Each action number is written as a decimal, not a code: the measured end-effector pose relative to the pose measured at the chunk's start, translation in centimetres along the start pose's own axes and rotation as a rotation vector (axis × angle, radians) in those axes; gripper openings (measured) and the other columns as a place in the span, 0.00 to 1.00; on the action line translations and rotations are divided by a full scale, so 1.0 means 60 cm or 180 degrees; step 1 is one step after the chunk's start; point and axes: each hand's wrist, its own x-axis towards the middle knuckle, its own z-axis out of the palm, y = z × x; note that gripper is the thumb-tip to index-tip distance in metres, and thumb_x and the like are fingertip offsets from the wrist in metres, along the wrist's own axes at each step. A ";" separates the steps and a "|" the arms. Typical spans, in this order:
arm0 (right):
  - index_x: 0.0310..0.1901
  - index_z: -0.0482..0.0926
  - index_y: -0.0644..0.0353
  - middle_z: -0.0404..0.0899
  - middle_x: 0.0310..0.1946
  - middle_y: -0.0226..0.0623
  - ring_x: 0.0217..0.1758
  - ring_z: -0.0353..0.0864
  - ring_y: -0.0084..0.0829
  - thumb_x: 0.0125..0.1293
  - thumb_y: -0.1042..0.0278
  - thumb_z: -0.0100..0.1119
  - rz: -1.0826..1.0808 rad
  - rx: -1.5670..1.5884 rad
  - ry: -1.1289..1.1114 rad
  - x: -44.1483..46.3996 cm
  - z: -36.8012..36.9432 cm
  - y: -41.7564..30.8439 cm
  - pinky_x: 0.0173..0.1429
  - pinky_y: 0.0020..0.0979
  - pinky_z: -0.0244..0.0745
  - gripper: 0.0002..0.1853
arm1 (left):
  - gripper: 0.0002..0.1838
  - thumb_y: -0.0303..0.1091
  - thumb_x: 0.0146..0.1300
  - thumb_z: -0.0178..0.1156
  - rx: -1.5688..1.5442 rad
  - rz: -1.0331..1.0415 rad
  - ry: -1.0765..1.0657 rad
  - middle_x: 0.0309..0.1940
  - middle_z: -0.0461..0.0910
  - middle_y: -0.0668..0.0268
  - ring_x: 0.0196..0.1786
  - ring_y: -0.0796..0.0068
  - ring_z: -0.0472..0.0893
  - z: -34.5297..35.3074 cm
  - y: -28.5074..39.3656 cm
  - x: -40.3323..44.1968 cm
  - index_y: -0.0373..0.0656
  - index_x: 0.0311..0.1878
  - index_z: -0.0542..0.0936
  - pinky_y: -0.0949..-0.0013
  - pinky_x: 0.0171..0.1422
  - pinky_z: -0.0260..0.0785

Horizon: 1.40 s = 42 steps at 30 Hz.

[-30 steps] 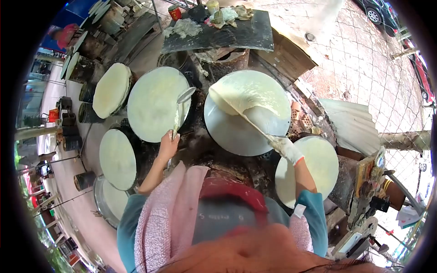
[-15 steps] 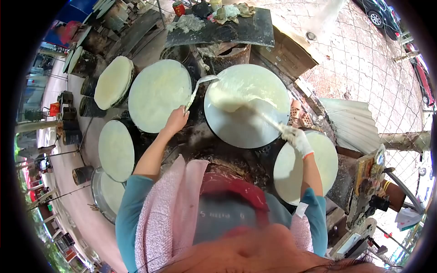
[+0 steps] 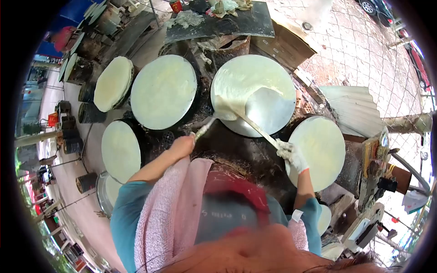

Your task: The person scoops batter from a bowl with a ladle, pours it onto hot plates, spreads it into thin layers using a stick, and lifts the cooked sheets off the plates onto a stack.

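My bare left hand (image 3: 182,146) is closed round the handle of a ladle (image 3: 207,127), whose end reaches the near left rim of the middle round griddle (image 3: 271,111). On my right hand (image 3: 293,156) is a batter-smeared white glove; it grips a long-handled spreader (image 3: 257,128). The spreader's head is blurred and meets the ladle's end over the griddle's left edge, so I cannot make out either shape fully. Wet pale batter (image 3: 243,73) covers the griddle's far and left parts, while grey metal shows at the near right.
Pale-coated round plates stand left (image 3: 164,93), lower left (image 3: 121,151) and right (image 3: 317,152) of the griddle. A stacked pale round (image 3: 113,84) lies farther left. Behind are a dark board (image 3: 246,22) and a cardboard box (image 3: 284,48). Wire fencing runs along the right.
The ladle has swung down from beyond the griddle's far left to its near left rim. The spreader's head has moved left and nearer me; batter now covers more of the griddle's left side.
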 end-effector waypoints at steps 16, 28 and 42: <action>0.49 0.78 0.60 0.82 0.41 0.45 0.44 0.81 0.40 0.70 0.56 0.51 -0.0823 -0.0063 0.2943 0.294 0.551 0.019 0.49 0.35 0.73 0.16 | 0.11 0.35 0.68 0.54 -0.2302 0.0535 0.1536 0.22 0.73 0.52 0.24 0.62 0.72 -0.136 -0.156 -0.034 0.33 0.40 0.75 0.62 0.32 0.66; 0.46 0.72 0.59 0.80 0.38 0.59 0.44 0.77 0.61 0.71 0.55 0.43 -0.0552 -0.1801 0.2685 0.176 0.467 0.071 0.46 0.54 0.72 0.16 | 0.07 0.30 0.67 0.54 -0.2672 0.0174 0.1523 0.20 0.68 0.69 0.25 0.80 0.65 -0.080 -0.120 -0.075 0.35 0.36 0.74 0.71 0.30 0.61; 0.45 0.71 0.61 0.80 0.30 0.58 0.35 0.81 0.57 0.70 0.53 0.43 -0.0357 -0.2535 0.2692 0.056 0.230 0.072 0.40 0.53 0.74 0.18 | 0.08 0.32 0.66 0.55 -0.2753 -0.0462 0.1661 0.20 0.69 0.69 0.24 0.82 0.67 -0.032 0.049 -0.107 0.36 0.35 0.74 0.72 0.29 0.61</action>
